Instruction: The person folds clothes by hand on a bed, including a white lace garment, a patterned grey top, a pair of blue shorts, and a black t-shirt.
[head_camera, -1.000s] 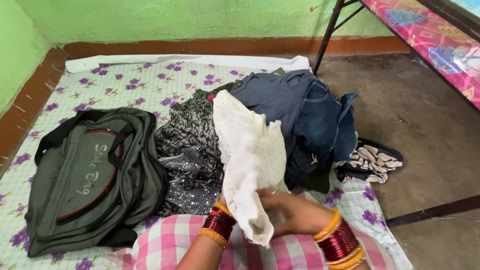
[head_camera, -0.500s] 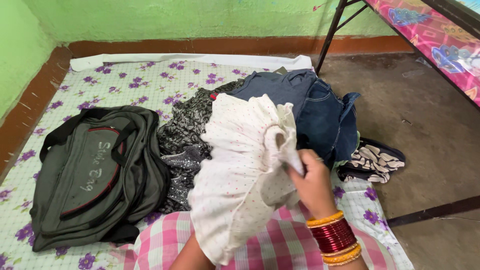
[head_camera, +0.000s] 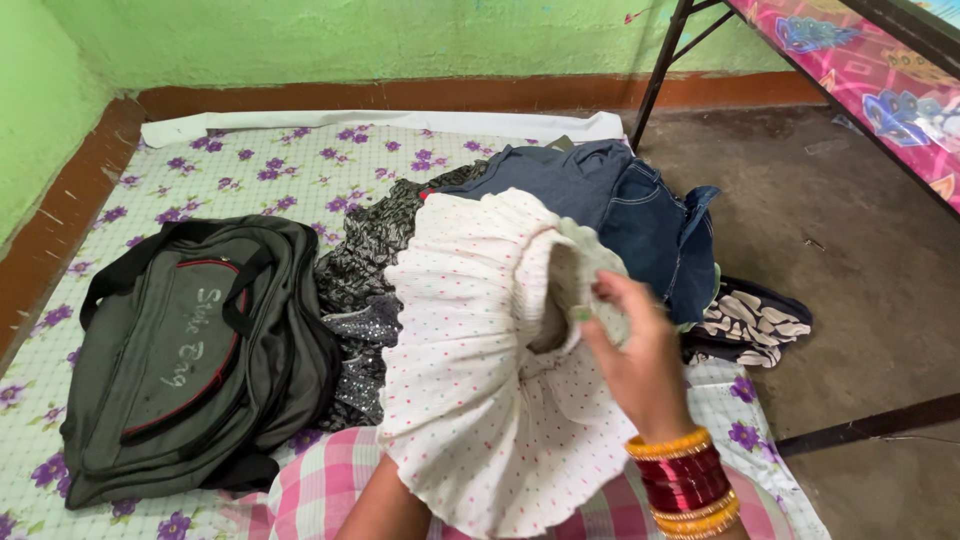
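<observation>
Between right hand (head_camera: 640, 360) fingers, clamped tight: soft white dotted cotton frock (head_camera: 470, 370), light, limp, best held by hem; left hand hidden beneath, grip unclear.

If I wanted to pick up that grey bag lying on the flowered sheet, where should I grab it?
Probably the black strap arching over the grey bag. The bag lies flat on the flowered sheet, so its body offers little to pinch, while the strap loops up across the top. Come from above, hooking fingers under the loop. The side nearest the pile of clothes looks crowded, so the left side seems freer.
</observation>
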